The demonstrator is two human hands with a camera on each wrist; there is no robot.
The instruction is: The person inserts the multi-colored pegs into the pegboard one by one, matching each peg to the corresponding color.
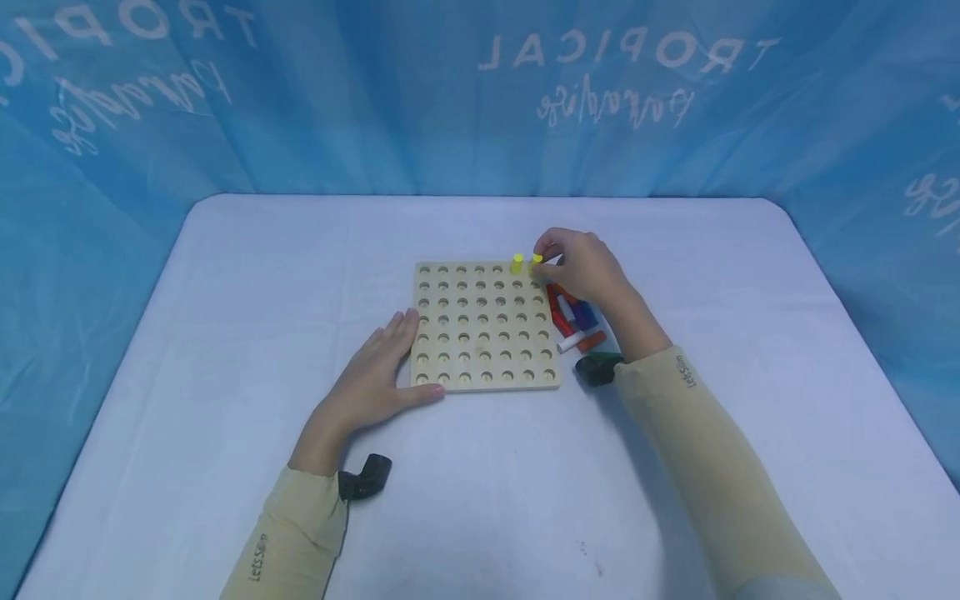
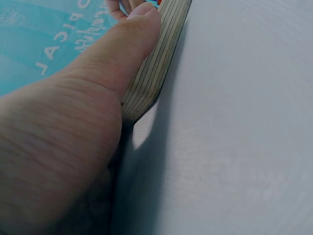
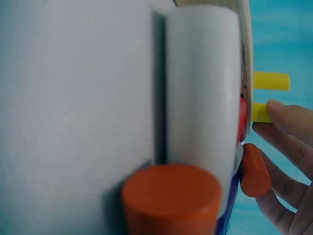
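Observation:
A square wooden pegboard [image 1: 472, 327] with rows of round holes lies on the white table. Along its left edge and near corner rests my left hand [image 1: 378, 375], fingers straight, the thumb over the front edge. In the left wrist view that thumb lies against the board's layered side [image 2: 156, 63]. At the far right corner my right hand [image 1: 588, 262] pinches a yellow peg [image 3: 260, 112] between thumb and finger; the peg stands in the corner hole. Beside it another yellow peg [image 1: 517, 263] stands upright in the back row.
Loose pegs lie in a pile at the board's right side: red [image 1: 558, 312], blue [image 1: 584, 316], white [image 1: 570, 341] and orange [image 1: 592, 341]. A black wrist camera [image 1: 598, 368] hangs close by them. Blue printed curtains [image 1: 480, 125] surround the table [image 1: 465, 500].

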